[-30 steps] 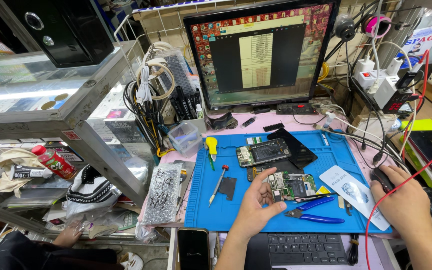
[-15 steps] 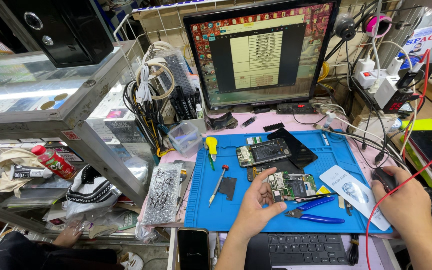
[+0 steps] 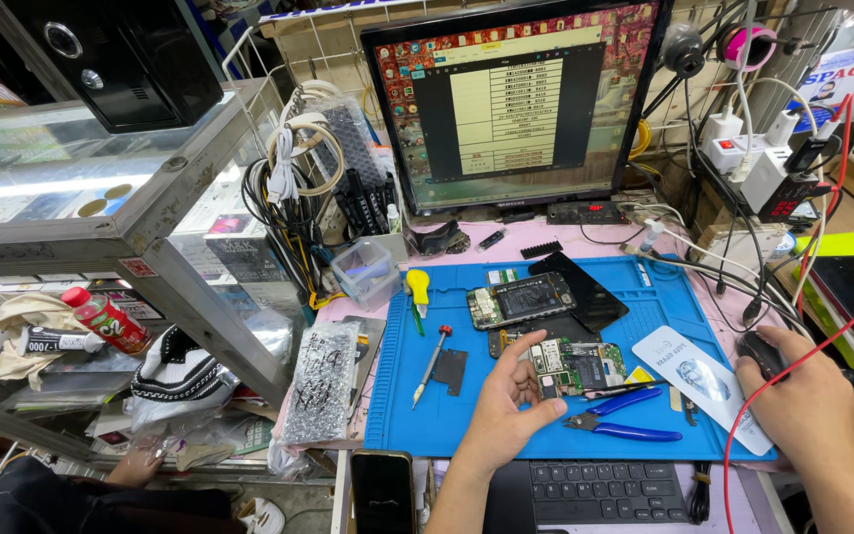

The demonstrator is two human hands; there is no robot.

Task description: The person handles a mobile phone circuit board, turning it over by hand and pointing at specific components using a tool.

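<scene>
Blue silicone is covering most of the table as a work mat, and the left hand is resting on it near the middle of its front edge, fingers curling loosely around the left end of a bare green circuit board, thumb lying along the board's near side; the board is lying flat on the mat at about one o'clock from that hand. The right hand is sitting at three o'clock from the board, well apart, palm down and closing over a dark computer mouse at the mat's right edge, with a red wire crossing over its knuckles. Just below the board, at five o'clock, blue-handled cutters are lying on the mat, and a white card is lying between them and the mouse. At eleven o'clock from the board an opened phone body is showing its insides, with a black panel beside it. At nine o'clock a small screwdriver is lying slantwise, and a yellow-handled tool is lying above it. A monitor is standing at twelve o'clock at the back of the table, showing a document. A black keyboard is sitting at six o'clock, just beside the mat's front edge, and a dark phone is lying at seven o'clock.
</scene>
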